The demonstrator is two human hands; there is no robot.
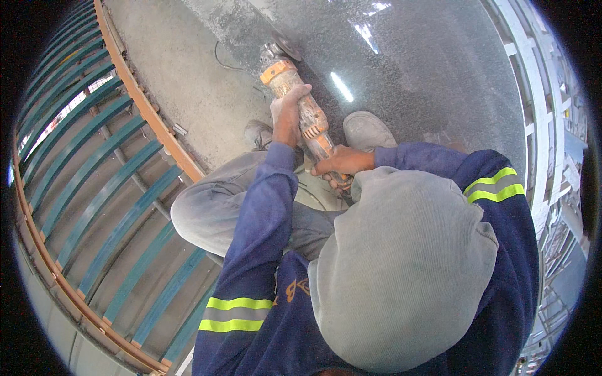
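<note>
My left hand (288, 113) wraps round the front body of a worn orange and grey angle grinder (315, 127). Farther back, my right hand (343, 161) grips its rear end. The grinder slants away from me and to the left. Its dark disc (287, 45) is tilted, at the edge of a dark, shiny flat surface (433, 81); whether it touches cannot be told. Pale dust coats the tool and the surface near it. A large rounded shape in grey cloth (407, 269) hides part of my right forearm.
Left stands a curved-looking frame of orange edges and teal slats (119, 232). Pale concrete floor (175, 69) lies beside it, with a thin dark cable (224, 65) on it. My grey shoe (369, 130) rests near the grinder. Pale metal rails (542, 125) run along the right.
</note>
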